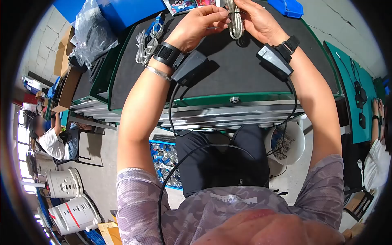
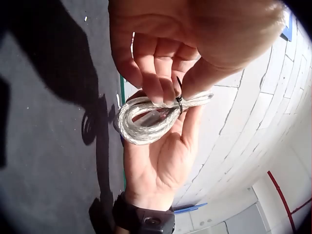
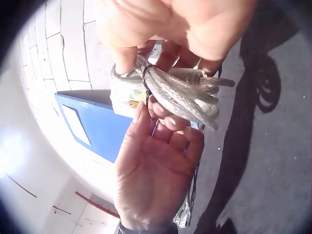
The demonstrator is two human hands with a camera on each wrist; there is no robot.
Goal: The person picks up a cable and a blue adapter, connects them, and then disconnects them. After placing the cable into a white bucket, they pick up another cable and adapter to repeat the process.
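Note:
A coiled, clear-sheathed silvery cable [image 1: 236,28] is held up over the dark mat at the far side of the bench. My right hand [image 1: 263,20] grips the coil, its thumb and fingers on either side of the loops [image 3: 180,95]. Around the bundle's middle runs a thin black cable tie [image 2: 180,103], with a short tail sticking out. The left hand [image 1: 200,25] pinches this tie between thumb and fingertips, as the right wrist view shows from below. Part of a pale connector [image 2: 148,118] shows inside the loop.
More coiled cables [image 1: 149,43] with blue plugs lie on the mat left of my forearm. A blue bin [image 1: 288,7] stands far right. A plastic bag [image 1: 94,34] sits left. Below are a blue crate [image 1: 166,185] and white bucket [image 1: 301,149] of cables. Wires trail from both wrist cameras.

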